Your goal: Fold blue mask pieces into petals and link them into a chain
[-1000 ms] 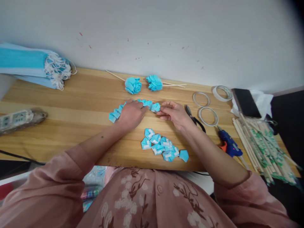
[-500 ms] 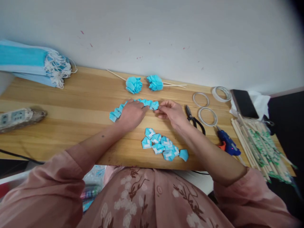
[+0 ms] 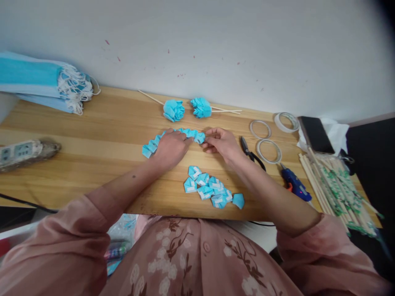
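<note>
A curved row of overlapping folded blue petals [image 3: 149,148] lies on the wooden table. My left hand [image 3: 173,149] rests palm down over the middle of the row, its fingers closed down on it and the petals beneath hidden. At the row's right end, my right hand [image 3: 222,144] pinches the last petal [image 3: 199,137] between thumb and fingers. Nearer my body lies a loose group of folded blue petals with white strips on them [image 3: 206,192]. A single plain blue petal [image 3: 238,200] sits at that group's right side.
Two blue flowers [image 3: 174,110] [image 3: 201,107] on sticks lie by the wall. Scissors [image 3: 247,149], tape rolls [image 3: 269,151], a blue glue gun [image 3: 294,183], a phone [image 3: 316,133] and bundled sticks [image 3: 336,185] are right. Face masks [image 3: 31,74] and a power strip [image 3: 26,153] are left.
My right hand has shifted slightly left, and the end petal it pinches has moved a little left with it. My left hand stays in place.
</note>
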Tool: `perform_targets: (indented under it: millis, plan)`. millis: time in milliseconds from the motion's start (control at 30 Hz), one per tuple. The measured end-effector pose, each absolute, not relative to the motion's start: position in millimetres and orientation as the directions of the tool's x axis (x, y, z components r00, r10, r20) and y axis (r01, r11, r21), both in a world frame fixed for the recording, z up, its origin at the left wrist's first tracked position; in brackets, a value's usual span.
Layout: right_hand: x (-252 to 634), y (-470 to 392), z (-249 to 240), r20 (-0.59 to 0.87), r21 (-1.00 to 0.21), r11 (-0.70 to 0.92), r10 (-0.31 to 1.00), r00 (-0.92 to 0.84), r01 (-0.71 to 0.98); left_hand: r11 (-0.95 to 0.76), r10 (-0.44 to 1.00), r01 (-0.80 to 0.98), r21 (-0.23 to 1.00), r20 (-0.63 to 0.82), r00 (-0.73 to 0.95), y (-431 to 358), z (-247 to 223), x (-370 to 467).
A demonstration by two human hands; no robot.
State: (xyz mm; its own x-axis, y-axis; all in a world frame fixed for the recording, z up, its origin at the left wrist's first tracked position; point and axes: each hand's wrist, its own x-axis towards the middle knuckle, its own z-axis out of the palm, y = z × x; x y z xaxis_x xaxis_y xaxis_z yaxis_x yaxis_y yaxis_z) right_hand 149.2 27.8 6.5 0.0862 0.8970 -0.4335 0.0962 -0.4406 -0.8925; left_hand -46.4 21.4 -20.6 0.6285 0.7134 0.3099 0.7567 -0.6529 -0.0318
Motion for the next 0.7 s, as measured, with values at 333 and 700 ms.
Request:
perform_targets:
  millis: [333,700]
  plan:
    - [150.1,27.5,5.0,-0.400,-0.895,-0.402,0.915,0.052,0.193,-0.661,0.707,0.749,-0.035,0.303,0.639,20.2,-18.9,-46.9]
    - [147.2,24.2,5.4,-0.393,-0.896,-0.401,0.916,0.081,0.192,-0.663,0.708,0.749,-0.022,0.306,0.636,21.0,-19.8,-46.5]
